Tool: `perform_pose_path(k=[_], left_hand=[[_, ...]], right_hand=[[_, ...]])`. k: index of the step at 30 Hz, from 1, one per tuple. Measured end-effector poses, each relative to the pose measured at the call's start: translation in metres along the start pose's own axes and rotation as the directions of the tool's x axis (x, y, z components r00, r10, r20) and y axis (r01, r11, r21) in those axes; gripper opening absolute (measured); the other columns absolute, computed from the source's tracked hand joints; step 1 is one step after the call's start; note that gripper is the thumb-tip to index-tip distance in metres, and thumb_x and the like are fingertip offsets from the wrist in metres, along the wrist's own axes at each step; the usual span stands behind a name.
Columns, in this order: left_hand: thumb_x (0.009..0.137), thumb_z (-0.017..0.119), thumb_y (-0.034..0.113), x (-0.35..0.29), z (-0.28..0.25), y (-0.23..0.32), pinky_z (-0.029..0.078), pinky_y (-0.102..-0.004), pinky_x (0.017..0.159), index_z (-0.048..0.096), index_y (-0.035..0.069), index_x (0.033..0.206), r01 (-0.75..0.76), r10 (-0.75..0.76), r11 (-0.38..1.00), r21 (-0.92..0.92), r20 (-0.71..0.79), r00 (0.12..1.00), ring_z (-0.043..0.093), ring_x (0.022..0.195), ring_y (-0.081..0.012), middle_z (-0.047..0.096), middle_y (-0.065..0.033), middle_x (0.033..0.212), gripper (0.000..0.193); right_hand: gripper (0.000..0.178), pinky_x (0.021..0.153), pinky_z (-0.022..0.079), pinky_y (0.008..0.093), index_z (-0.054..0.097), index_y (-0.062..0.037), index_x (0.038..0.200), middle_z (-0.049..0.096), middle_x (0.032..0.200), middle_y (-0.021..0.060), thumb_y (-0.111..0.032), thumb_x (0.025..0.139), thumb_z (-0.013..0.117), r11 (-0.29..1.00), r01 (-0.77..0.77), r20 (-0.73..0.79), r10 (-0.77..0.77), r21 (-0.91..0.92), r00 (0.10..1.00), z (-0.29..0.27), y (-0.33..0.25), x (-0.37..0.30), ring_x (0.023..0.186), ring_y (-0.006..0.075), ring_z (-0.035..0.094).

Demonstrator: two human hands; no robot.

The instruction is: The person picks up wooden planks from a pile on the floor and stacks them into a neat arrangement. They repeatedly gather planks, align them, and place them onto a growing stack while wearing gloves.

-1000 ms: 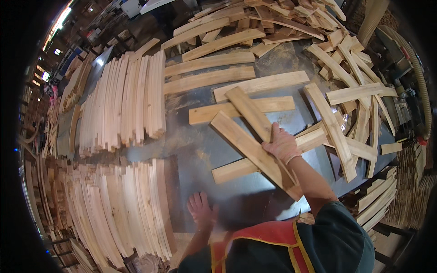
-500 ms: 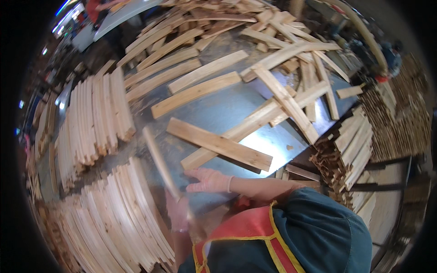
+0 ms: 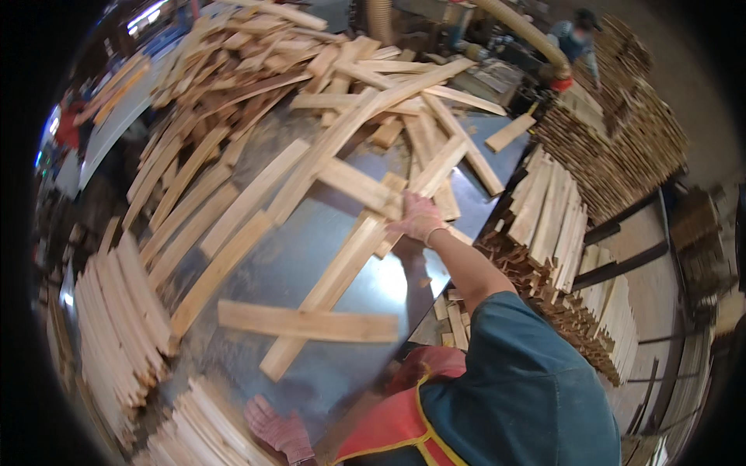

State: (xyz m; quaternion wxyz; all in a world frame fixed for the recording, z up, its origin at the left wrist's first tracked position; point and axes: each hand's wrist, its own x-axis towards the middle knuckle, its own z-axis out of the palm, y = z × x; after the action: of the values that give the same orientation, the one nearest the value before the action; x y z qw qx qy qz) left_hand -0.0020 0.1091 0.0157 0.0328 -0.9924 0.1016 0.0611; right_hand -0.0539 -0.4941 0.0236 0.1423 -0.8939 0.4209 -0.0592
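Observation:
My right hand, in a pink glove, reaches out over the metal table. Its fingers close over the near end of a wooden board, which lies across a longer diagonal board. Another short board rests across the lower part of that long one. At the lower left, my left hand, also gloved, is open with nothing in it. It is beside a row of boards set side by side.
Loose boards heap up at the far side. Another row of boards lines the left. Stacked boards and a big wood pile stand right, near another person. A ribbed hose hangs at the back.
My right hand has moved out to the far right and taken hold of a board's end. My left hand has let go of a board by the left row. The view has turned right.

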Motion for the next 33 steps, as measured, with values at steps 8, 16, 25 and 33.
perform_pose_path(k=[8,16,25,33], left_hand=[[0.053,0.099,0.043,0.127,-0.061,0.199,0.034,-0.0565,0.119,0.055,0.004,0.147,-0.795,0.781,0.601,-0.088,-0.151,0.607,0.050,0.137,-0.0397,0.057,-0.0163,0.142,0.111],[0.072,0.090,0.030,0.108,-0.057,0.175,0.042,-0.0480,0.116,0.043,0.011,0.163,-0.394,0.435,0.900,-0.185,0.337,0.835,0.059,0.125,-0.0354,0.062,-0.0157,0.135,0.105],[0.083,0.077,0.010,0.005,0.006,0.012,0.060,-0.0333,0.086,0.050,0.005,0.151,0.548,0.200,-0.323,-0.771,0.511,0.836,0.066,0.092,-0.0178,0.066,-0.0061,0.107,0.074],[0.090,0.072,0.021,-0.053,0.019,-0.072,0.056,-0.0338,0.092,0.064,0.002,0.139,0.514,-0.101,-0.187,-0.837,0.537,0.837,0.068,0.099,-0.0197,0.070,-0.0091,0.117,0.053]], right_hand=[[0.072,0.105,0.051,0.0501,0.059,-0.0054,0.127,0.070,0.122,0.0232,-0.046,0.072,0.082,0.985,0.126,0.202,-0.100,-0.118,0.974,-0.025,0.015,0.023,0.123,0.0426,0.064],[0.089,0.106,0.052,0.0408,0.050,0.0028,0.154,0.069,0.126,0.0204,-0.030,0.078,0.083,0.770,-0.141,0.415,-0.172,0.622,0.893,-0.003,0.020,0.015,0.120,0.0337,0.064],[0.068,0.104,0.051,0.0355,0.051,-0.0015,0.156,0.066,0.130,0.0109,-0.020,0.094,0.073,0.254,-0.556,0.606,-0.450,0.791,0.656,0.074,-0.170,-0.141,0.118,0.0203,0.062],[0.063,0.092,0.055,0.0372,0.058,-0.0055,0.149,0.071,0.120,0.0105,-0.038,0.097,0.069,0.661,-0.551,0.836,-0.532,0.510,0.134,0.156,-0.296,-0.312,0.111,0.0229,0.067]])
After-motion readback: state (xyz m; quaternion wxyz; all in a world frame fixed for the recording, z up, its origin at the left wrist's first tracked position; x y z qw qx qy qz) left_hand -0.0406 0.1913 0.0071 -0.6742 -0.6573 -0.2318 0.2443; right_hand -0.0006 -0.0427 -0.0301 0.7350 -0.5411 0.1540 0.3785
